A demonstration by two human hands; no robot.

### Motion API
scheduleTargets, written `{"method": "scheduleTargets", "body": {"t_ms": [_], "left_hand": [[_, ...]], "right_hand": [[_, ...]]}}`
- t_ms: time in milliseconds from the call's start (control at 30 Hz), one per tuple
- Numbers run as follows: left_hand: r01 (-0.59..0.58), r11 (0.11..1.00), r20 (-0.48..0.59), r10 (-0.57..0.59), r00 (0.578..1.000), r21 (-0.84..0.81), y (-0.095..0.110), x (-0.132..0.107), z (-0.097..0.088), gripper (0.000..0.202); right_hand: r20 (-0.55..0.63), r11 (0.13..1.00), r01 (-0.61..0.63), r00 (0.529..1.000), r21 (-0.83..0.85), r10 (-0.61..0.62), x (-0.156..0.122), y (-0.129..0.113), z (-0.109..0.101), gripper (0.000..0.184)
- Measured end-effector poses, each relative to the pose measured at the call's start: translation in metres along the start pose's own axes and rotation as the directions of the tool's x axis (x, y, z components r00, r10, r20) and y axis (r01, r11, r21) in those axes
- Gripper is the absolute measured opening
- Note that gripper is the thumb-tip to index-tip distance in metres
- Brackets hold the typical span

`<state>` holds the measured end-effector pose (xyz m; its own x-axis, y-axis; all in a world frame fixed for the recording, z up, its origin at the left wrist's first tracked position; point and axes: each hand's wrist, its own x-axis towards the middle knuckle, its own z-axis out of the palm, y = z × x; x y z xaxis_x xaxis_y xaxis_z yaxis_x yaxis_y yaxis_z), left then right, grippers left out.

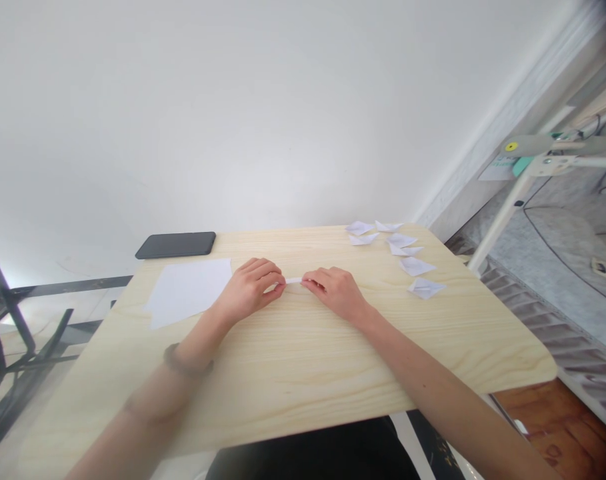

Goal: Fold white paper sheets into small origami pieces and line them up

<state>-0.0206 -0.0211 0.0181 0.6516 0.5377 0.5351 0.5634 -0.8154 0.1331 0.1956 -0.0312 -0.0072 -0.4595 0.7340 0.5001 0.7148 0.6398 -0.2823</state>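
Observation:
A small folded piece of white paper [293, 281] spans the gap between my two hands, just over the middle of the table. My left hand [255, 283] pinches its left end between thumb and fingers. At the other end, the fingertips of my right hand [335, 288] are closed on it. Most of the paper is covered by my fingers, so its full shape is hidden. Flat sheets of white paper [187, 287] lie to the left, partly behind my left hand. Several folded paper boats [417, 267] sit to the right of my right hand.
A black phone [177, 245] lies at the table's back left corner. The wooden table [303, 373] stands against a white wall [283, 120]. Black metal legs [5, 300] are on the floor at left, and a white metal frame [503, 213] rises beyond the right edge.

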Motion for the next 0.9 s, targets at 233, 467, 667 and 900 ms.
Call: {"method": "scheduleTargets", "body": {"t_ms": [233,467,667,900], "left_hand": [[0.169,0.982,0.164,-0.154,0.974,-0.081,0.0008,-0.0017,-0.0030,0.026],[0.249,0.965,0.250,-0.223,0.942,-0.078,-0.0032,-0.0043,0.0022,0.042],[0.257,0.958,0.201,-0.228,0.953,-0.131,-0.0022,-0.0039,0.0040,0.045],[0.228,0.950,0.159,-0.197,0.967,-0.212,-0.0006,-0.0039,0.0060,0.033]], "right_hand": [[0.001,1.000,0.004,1.000,0.006,-0.004,-0.0012,-0.0003,0.0011,0.022],[-0.046,0.996,0.037,0.998,0.086,-0.033,-0.0008,-0.0017,-0.0017,0.020],[-0.033,0.968,-0.113,0.992,0.225,0.124,-0.0016,-0.0039,0.0007,0.018],[-0.006,0.932,-0.151,0.987,0.330,0.162,-0.0015,-0.0050,0.0030,0.018]]}}
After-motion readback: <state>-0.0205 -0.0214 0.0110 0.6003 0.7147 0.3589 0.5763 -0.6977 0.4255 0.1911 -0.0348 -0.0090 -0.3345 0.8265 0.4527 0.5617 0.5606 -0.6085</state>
